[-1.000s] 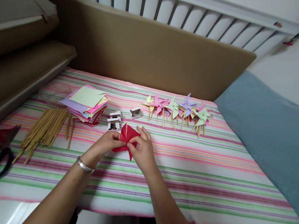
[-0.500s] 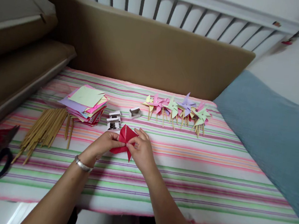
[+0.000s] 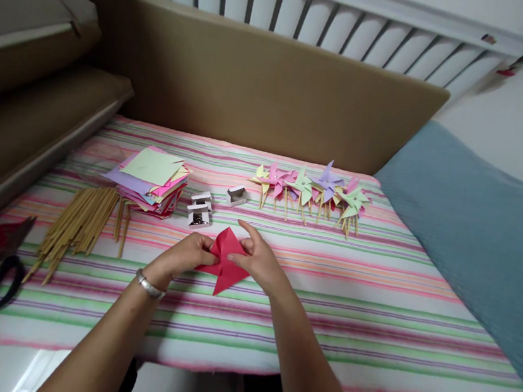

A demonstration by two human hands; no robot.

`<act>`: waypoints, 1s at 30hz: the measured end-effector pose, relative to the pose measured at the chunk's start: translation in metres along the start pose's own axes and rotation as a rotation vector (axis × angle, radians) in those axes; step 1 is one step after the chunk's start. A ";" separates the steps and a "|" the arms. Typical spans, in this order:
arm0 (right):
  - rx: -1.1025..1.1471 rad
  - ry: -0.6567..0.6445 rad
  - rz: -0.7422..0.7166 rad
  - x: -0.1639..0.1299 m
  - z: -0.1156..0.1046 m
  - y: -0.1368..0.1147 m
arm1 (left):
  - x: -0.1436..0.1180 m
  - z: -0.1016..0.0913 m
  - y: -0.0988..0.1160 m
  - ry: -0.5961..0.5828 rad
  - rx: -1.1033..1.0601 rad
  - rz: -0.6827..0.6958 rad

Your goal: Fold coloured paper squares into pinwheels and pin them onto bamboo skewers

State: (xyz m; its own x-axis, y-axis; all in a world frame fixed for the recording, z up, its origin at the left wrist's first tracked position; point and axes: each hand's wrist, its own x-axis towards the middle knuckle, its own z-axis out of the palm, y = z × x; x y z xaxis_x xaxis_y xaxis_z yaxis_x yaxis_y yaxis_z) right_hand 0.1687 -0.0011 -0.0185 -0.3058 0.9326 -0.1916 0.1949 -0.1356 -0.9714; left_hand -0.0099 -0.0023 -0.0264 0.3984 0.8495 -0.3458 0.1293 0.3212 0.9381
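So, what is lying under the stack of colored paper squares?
The stack of paper squares rests on the striped cloth; wooden sticks lie beside it. Anything directly beneath the stack is covered.

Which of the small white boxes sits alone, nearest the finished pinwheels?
The single white box, right of the stacked pair and closest to the pinwheel row; the others cluster beside the paper stack.
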 end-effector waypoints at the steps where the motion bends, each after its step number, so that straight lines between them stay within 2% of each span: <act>1: 0.033 -0.055 0.023 0.000 -0.001 0.001 | 0.000 0.001 -0.001 -0.025 0.012 0.000; 3: 0.037 -0.097 0.037 0.001 -0.001 0.003 | 0.001 0.002 -0.002 -0.061 0.026 0.010; 9: 0.024 -0.061 -0.006 0.001 0.004 0.004 | 0.002 0.005 -0.003 -0.083 0.025 0.033; 12: 0.104 -0.015 -0.003 0.003 0.002 0.004 | 0.001 0.004 0.002 0.024 -0.089 0.061; 14: 0.194 0.059 0.019 0.005 0.001 0.004 | 0.000 0.004 0.007 0.162 -0.231 0.075; 16: 0.292 0.148 0.023 0.008 0.001 0.004 | -0.001 0.006 0.009 0.237 -0.388 0.063; 20: 0.431 0.278 -0.034 0.012 0.006 0.004 | 0.002 0.022 0.005 0.170 -0.600 0.045; 23: 0.463 0.335 -0.045 0.012 0.012 0.004 | 0.007 0.035 -0.002 0.177 -0.692 0.065; 26: 0.484 0.343 -0.051 0.013 0.018 0.003 | 0.010 0.040 -0.006 0.213 -0.719 0.066; 30: 0.460 0.315 -0.059 0.015 0.022 0.005 | 0.012 0.036 -0.008 0.275 -0.734 0.093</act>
State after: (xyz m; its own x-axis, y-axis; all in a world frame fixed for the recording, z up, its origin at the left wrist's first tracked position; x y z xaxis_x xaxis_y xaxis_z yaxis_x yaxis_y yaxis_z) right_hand 0.1446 0.0050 -0.0298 0.0026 0.9883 -0.1527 -0.2620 -0.1467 -0.9538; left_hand 0.0263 -0.0100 -0.0375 0.1268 0.9285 -0.3489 -0.5642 0.3568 0.7445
